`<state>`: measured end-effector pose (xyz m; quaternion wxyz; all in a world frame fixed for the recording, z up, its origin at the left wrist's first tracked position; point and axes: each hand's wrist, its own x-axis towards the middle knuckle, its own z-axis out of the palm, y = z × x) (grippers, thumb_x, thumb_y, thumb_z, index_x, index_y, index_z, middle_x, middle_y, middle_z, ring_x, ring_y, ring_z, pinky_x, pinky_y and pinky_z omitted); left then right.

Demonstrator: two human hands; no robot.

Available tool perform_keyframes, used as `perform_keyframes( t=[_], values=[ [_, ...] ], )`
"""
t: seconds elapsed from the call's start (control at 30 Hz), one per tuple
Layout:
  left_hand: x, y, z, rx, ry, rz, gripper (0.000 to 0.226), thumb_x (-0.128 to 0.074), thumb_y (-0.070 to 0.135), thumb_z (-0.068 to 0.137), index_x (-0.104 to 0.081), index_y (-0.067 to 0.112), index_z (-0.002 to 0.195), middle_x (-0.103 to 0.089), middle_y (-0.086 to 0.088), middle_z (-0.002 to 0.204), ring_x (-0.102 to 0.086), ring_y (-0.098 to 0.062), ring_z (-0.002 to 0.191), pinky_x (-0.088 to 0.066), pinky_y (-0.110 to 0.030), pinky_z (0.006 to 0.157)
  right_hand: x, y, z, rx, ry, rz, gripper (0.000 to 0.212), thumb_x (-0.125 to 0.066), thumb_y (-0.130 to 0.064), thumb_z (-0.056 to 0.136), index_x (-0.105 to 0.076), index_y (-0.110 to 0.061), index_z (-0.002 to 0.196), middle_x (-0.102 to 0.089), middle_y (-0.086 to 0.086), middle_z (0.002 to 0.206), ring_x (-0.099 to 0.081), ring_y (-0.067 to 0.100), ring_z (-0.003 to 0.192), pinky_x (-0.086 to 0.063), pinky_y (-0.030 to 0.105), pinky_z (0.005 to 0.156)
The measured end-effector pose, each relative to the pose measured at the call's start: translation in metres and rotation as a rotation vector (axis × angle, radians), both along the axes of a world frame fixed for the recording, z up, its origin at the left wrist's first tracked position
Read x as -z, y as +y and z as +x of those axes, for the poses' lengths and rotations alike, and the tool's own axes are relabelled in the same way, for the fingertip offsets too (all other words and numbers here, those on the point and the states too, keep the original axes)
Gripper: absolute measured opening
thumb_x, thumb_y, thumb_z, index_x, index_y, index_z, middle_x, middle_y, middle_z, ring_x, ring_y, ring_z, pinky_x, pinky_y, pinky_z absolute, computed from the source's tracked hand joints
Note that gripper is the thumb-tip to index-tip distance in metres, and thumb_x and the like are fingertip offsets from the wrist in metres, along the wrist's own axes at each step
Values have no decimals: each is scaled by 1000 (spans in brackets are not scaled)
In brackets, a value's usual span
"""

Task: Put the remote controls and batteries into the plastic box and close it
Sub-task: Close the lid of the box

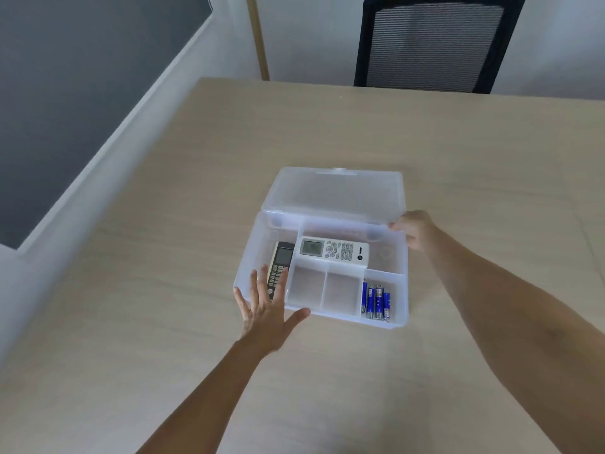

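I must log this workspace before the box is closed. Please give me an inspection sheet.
Surface: light wooden table.
Job's things: clear plastic compartment box, lid open; white remote, dark remote and blue batteries inside, in separate compartments.
Clutter: nothing seen.
Grippers: left hand open at the box's near left corner; right hand holds the lid's right corner.
Cables: nothing seen.
Surroundings: black mesh chair, white wall.

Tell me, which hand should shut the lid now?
The right hand, probably: its fingers already touch the open lid at its right corner. The left hand is spread open at the box's near left corner.
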<state>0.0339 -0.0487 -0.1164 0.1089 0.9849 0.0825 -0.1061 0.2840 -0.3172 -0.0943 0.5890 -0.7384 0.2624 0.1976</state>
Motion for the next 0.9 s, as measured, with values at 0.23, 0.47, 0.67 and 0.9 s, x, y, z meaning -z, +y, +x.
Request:
perform_keyframes(
  t=[0.23, 0.47, 0.67, 0.9],
  values=[
    [-8, -15, -30, 53, 0, -63, 108, -7, 86, 66, 15, 22, 151, 24, -14, 159, 35, -25, 135, 12, -65, 111, -62, -16, -79, 135, -199, 233, 68, -72, -64, 64, -53, -18, 110, -63, 10, 117, -65, 26, 100, -54, 34, 74],
    [-15, -3, -30, -304, -208, -731, 103, -33, 77, 75, 11, 24, 152, 27, -4, 158, 28, -19, 145, 13, -50, 119, -78, -19, -109, 201, -157, 665, 82, -27, -84, 72, -59, -18, 108, -54, 9, 100, -56, 24, 85, -42, 31, 79],
    [-13, 55, 12, -846, -86, -1467, 125, -32, 101, 48, -7, 36, 152, -17, 4, 162, -26, -15, 146, -12, -43, 123, -55, -7, -155, -171, -68, 303, 60, -67, -52, 76, -61, -7, 116, -64, 19, 122, -65, 27, 97, -53, 37, 84],
    [-15, 45, 12, -575, -4, -783, 97, -87, 36, 64, -30, 10, 139, -33, -9, 139, -46, -29, 125, -43, -40, 103, -8, 20, -206, -341, -136, -237, 101, -90, -31, 45, -41, -16, 132, -55, 4, 127, -56, 25, 116, -52, 34, 87]
  ],
)
